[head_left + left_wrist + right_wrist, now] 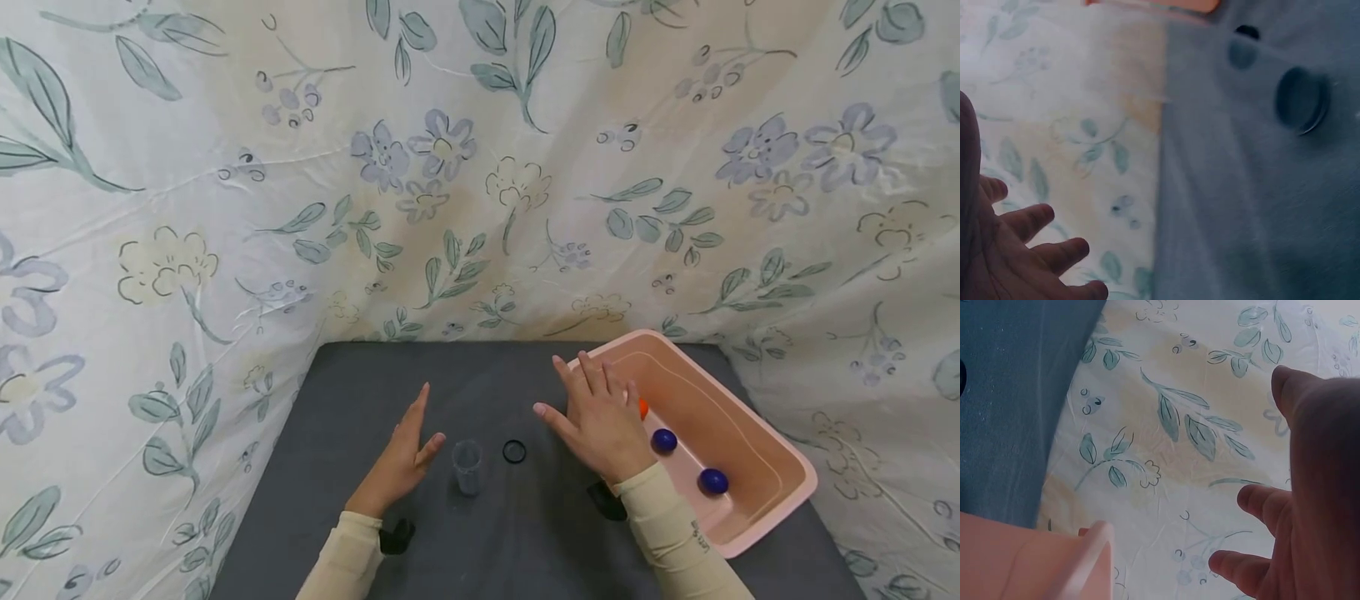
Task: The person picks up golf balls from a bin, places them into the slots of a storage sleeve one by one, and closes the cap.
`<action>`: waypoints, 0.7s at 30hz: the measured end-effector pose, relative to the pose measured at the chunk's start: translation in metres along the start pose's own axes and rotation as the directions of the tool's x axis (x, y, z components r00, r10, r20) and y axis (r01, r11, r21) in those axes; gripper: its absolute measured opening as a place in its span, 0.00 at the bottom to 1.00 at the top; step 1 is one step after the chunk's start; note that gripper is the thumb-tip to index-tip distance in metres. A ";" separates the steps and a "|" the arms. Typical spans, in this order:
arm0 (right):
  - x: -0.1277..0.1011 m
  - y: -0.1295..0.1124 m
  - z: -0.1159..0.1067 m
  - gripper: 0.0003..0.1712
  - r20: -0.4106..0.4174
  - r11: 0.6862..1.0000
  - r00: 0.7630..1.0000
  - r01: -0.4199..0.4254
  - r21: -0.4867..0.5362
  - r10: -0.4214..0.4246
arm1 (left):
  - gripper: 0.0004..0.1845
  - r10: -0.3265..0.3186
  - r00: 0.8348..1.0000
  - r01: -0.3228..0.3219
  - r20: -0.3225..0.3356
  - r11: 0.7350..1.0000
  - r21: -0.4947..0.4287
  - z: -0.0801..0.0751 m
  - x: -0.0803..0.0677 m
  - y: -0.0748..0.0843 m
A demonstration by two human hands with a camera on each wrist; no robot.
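Observation:
My left hand [396,467] hovers above the dark table, fingers straight and thumb apart, to the left of a clear plastic cup [467,468]. The cup stands upright, and its see-through wall shows the dark cloth behind. To the cup's right lies a thin black ring [513,452]. My right hand [606,421] is spread over the left rim of a pink plastic bin [765,433], holding nothing; whether it touches the rim I cannot tell. In the bin are two dark blue balls [713,481] and an orange object [642,408], partly hidden by that hand.
A dark grey cloth [330,400] covers the table. Behind and beside it hangs a pale curtain [450,275] with leaves and flowers. The bin sits slanted at the table's right side. Each wrist carries a small black device [397,537].

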State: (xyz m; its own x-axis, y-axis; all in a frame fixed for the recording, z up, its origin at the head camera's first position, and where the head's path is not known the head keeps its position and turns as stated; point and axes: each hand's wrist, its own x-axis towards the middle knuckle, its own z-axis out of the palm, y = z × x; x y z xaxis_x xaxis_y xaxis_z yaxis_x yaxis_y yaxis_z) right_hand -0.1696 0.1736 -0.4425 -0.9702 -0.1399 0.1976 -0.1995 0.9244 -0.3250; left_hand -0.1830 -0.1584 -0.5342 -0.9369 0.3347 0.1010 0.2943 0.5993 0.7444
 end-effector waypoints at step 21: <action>0.007 0.028 -0.021 0.45 0.000 0.997 0.999 0.054 -0.058 -0.054 | 0.56 -0.007 1.000 0.008 0.009 0.995 -0.103 0.060 -0.013 -0.026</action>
State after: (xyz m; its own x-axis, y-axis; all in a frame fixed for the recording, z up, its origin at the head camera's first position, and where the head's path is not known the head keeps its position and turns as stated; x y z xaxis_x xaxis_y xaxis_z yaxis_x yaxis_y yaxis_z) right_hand -0.1791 0.2062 -0.4314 -0.9581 -0.1893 0.2152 -0.2430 0.9346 -0.2597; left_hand -0.1672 -0.1348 -0.5939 -0.9373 0.3368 0.0900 0.2660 0.5241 0.8090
